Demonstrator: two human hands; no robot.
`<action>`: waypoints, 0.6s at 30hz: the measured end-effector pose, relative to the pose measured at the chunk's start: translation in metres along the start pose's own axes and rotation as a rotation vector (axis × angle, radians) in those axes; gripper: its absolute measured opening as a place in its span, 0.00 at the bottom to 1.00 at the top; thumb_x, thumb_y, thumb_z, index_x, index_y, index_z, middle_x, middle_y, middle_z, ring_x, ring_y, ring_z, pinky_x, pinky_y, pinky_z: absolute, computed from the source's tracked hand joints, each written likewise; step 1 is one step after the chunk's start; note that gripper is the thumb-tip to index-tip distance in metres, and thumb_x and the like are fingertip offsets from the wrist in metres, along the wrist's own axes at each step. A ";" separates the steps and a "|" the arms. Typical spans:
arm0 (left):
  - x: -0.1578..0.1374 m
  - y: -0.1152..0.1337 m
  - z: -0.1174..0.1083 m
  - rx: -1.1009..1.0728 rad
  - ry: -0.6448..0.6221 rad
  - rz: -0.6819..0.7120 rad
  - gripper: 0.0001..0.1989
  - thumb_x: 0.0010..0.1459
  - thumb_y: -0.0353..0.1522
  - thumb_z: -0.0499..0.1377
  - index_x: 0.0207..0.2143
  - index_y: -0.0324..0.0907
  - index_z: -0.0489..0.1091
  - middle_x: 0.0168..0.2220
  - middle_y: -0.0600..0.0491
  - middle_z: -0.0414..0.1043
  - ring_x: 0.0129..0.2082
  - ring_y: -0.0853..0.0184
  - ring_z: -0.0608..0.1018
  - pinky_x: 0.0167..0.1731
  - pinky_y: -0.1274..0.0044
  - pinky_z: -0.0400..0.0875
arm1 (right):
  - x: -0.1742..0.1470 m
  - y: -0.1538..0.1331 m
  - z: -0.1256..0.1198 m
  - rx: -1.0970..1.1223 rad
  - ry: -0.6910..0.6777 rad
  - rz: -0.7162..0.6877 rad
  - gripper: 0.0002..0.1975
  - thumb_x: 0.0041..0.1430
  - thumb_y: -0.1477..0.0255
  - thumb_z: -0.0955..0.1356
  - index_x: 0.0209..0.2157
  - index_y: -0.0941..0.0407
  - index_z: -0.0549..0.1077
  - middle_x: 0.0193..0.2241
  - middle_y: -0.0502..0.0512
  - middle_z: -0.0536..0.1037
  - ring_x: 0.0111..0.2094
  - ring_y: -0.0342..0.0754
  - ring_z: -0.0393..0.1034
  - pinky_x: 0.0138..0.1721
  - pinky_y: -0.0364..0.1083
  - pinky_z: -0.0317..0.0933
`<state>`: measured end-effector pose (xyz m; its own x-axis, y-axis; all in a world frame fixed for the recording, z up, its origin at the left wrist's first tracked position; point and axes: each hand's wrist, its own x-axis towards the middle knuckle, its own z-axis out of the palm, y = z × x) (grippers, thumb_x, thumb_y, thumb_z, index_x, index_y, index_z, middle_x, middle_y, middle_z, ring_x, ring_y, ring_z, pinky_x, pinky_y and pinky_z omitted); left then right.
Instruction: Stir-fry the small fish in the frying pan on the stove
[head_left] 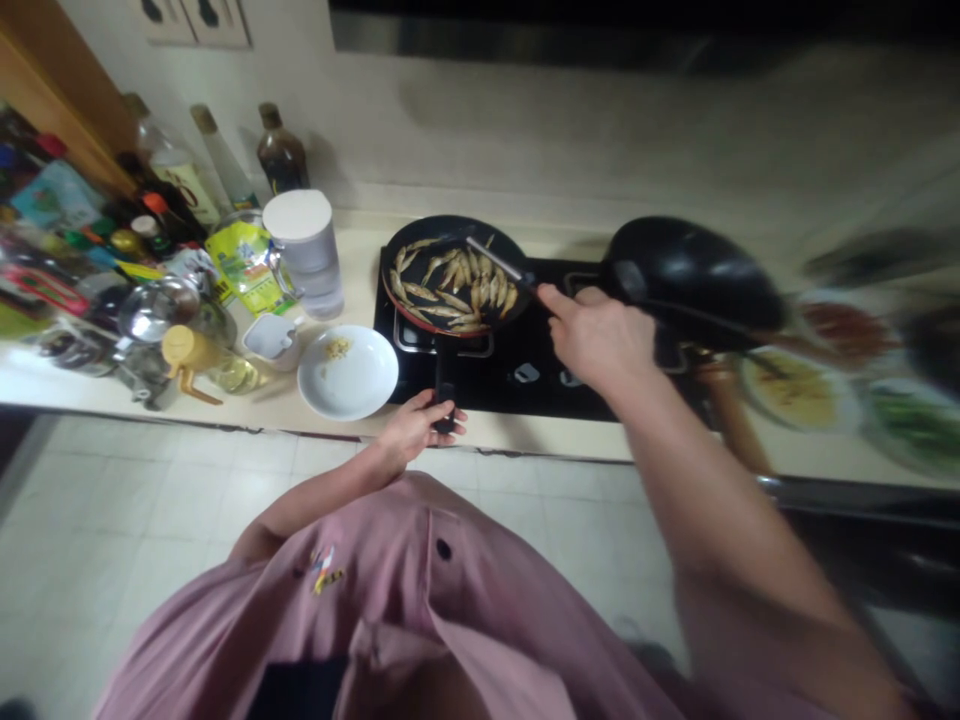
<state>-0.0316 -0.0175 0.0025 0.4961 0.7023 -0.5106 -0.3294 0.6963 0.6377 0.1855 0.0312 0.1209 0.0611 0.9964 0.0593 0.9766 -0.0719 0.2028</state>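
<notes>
My left hand (411, 428) is closed around the black handle of a frying pan (517, 245), which sits on the left burner of the black gas stove (480, 385). Several small browned fish (454, 272) lie in the pan, most of them bunched toward its right side. From the right, my right hand (604, 338) grips the dark handle of a spatula (496, 258). Its thin metal end reaches over the fish; I cannot tell if it touches them.
A white plate (360, 375) with yellowish bits stands left of the stove, near an oil jug (191, 350), a water pitcher (319, 255) and bottles (281, 155). A black wok (690, 270) is on the right burner. Blurred plates of food (799, 390) are at the right.
</notes>
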 end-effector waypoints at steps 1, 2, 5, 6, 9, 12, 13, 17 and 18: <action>0.000 0.000 0.000 0.003 -0.003 0.003 0.12 0.54 0.33 0.63 0.35 0.38 0.63 0.33 0.48 0.73 0.27 0.69 0.77 0.26 0.77 0.71 | 0.003 -0.003 0.001 0.015 0.008 -0.003 0.25 0.63 0.64 0.56 0.61 0.45 0.62 0.42 0.60 0.71 0.30 0.48 0.66 0.29 0.45 0.51; 0.001 0.000 0.000 0.006 -0.004 0.005 0.12 0.53 0.33 0.63 0.35 0.38 0.63 0.33 0.49 0.73 0.27 0.69 0.77 0.26 0.77 0.70 | 0.007 -0.007 0.004 0.031 0.015 -0.013 0.25 0.63 0.64 0.56 0.61 0.45 0.61 0.42 0.60 0.71 0.31 0.49 0.66 0.29 0.45 0.51; 0.001 0.001 -0.001 0.020 0.001 0.000 0.13 0.53 0.33 0.64 0.35 0.38 0.63 0.32 0.48 0.73 0.27 0.68 0.77 0.25 0.77 0.70 | 0.019 -0.020 0.014 0.073 0.009 -0.049 0.25 0.63 0.65 0.56 0.61 0.44 0.61 0.42 0.59 0.71 0.33 0.51 0.67 0.30 0.46 0.51; 0.001 0.002 -0.001 0.025 0.000 -0.002 0.13 0.53 0.33 0.64 0.35 0.38 0.63 0.32 0.48 0.73 0.26 0.68 0.77 0.25 0.77 0.70 | 0.022 -0.023 0.017 0.078 0.006 -0.057 0.25 0.63 0.65 0.56 0.61 0.44 0.61 0.42 0.59 0.72 0.33 0.51 0.67 0.30 0.46 0.51; 0.003 0.001 -0.002 0.030 -0.003 0.001 0.12 0.53 0.33 0.64 0.35 0.38 0.63 0.32 0.49 0.73 0.26 0.68 0.78 0.25 0.77 0.70 | 0.021 -0.022 0.024 0.072 0.000 -0.054 0.25 0.63 0.66 0.57 0.61 0.44 0.61 0.41 0.59 0.72 0.32 0.50 0.67 0.30 0.45 0.51; 0.006 0.000 -0.004 0.034 -0.009 0.003 0.12 0.54 0.33 0.63 0.35 0.38 0.63 0.32 0.49 0.73 0.26 0.68 0.77 0.25 0.78 0.70 | 0.010 -0.008 0.023 0.071 -0.007 -0.027 0.25 0.62 0.66 0.57 0.61 0.45 0.62 0.41 0.58 0.72 0.31 0.48 0.67 0.30 0.45 0.52; 0.006 -0.001 -0.004 0.037 -0.014 0.003 0.12 0.54 0.33 0.63 0.35 0.38 0.63 0.33 0.48 0.73 0.27 0.68 0.77 0.25 0.78 0.70 | 0.004 -0.003 0.021 0.075 -0.006 -0.010 0.25 0.62 0.65 0.58 0.60 0.45 0.63 0.41 0.59 0.72 0.32 0.49 0.67 0.30 0.45 0.53; 0.007 -0.001 -0.006 0.028 -0.023 0.031 0.16 0.52 0.37 0.65 0.36 0.39 0.62 0.34 0.48 0.74 0.29 0.67 0.78 0.27 0.77 0.71 | -0.017 0.011 0.020 0.154 0.018 0.073 0.25 0.61 0.65 0.59 0.59 0.49 0.65 0.42 0.60 0.74 0.35 0.52 0.69 0.32 0.47 0.58; 0.007 0.000 -0.005 0.025 -0.022 0.039 0.17 0.52 0.38 0.65 0.36 0.40 0.61 0.35 0.48 0.74 0.29 0.67 0.78 0.28 0.76 0.72 | -0.022 0.011 0.023 0.194 0.026 0.097 0.26 0.61 0.65 0.59 0.60 0.50 0.65 0.41 0.60 0.74 0.36 0.53 0.69 0.33 0.47 0.59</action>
<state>-0.0323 -0.0118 -0.0044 0.5005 0.7255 -0.4725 -0.3292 0.6642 0.6712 0.1995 0.0100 0.0993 0.1536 0.9835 0.0955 0.9880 -0.1546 0.0033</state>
